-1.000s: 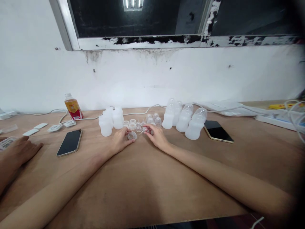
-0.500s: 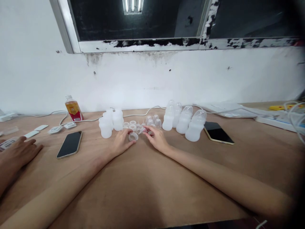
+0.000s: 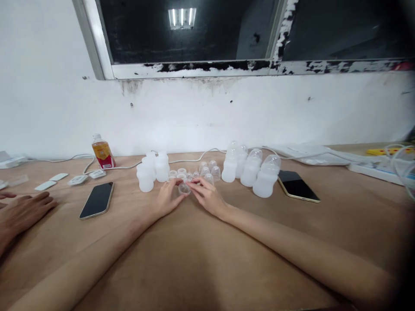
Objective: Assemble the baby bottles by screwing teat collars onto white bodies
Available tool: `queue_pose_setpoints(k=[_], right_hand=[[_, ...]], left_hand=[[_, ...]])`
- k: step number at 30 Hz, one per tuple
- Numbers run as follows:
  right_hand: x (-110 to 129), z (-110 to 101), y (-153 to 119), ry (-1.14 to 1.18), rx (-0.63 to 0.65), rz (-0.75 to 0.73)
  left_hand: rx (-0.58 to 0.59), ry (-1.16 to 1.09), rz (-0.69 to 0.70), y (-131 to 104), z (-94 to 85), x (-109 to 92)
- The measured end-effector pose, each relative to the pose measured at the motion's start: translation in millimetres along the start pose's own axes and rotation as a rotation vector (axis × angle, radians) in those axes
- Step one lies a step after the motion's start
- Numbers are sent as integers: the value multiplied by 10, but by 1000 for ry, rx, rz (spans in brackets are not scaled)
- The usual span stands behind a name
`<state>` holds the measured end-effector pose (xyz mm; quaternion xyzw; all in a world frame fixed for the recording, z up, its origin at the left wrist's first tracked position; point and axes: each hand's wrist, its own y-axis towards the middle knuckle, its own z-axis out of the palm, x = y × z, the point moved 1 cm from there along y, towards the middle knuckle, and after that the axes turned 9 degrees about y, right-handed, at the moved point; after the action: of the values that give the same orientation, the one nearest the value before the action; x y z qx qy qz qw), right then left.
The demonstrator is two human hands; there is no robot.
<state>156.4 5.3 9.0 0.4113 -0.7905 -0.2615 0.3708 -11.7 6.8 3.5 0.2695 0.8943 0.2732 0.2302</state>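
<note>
A clear screw ring [image 3: 184,189] rests on the table with my left hand [image 3: 166,199] closed around its left side. My right hand [image 3: 208,197] reaches to the top of this ring, fingertips pinched on a small clear bottle nipple that is mostly hidden. Just beyond the fingers lie more screw rings [image 3: 173,173] and several small clear nipples. Clear dome caps [image 3: 212,165] stand behind my right hand. To the left are open white baby bottles [image 3: 145,178]; to the right stand capped baby bottles [image 3: 266,177].
A phone [image 3: 96,200] lies at left, another phone [image 3: 297,185] at right. A drink bottle [image 3: 103,151] stands near the wall, where a white cable [image 3: 191,160] runs. Another person's hand [image 3: 27,211] rests at far left. A power strip [image 3: 382,172] lies far right.
My right hand has moved slightly left and toward me, bringing the nipple from among the small parts to the screw ring. My left hand stays at the ring. The view has tilted up slightly.
</note>
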Motion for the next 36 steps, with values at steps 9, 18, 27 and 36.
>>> queue_pose_setpoints(k=[9,18,27,36], right_hand=[[13,1,37,139,4,182],[-59,23,61,372,41,327],[-19,20,52,211,124,179],[-38,28,49,126,214,202]], left_hand=[[-64,-39,48,-25,-15,-22],[-5,-22,71,-4,-67,-74],[97,38,18,3,-13,-32],[150,94,34,17,16,-10]])
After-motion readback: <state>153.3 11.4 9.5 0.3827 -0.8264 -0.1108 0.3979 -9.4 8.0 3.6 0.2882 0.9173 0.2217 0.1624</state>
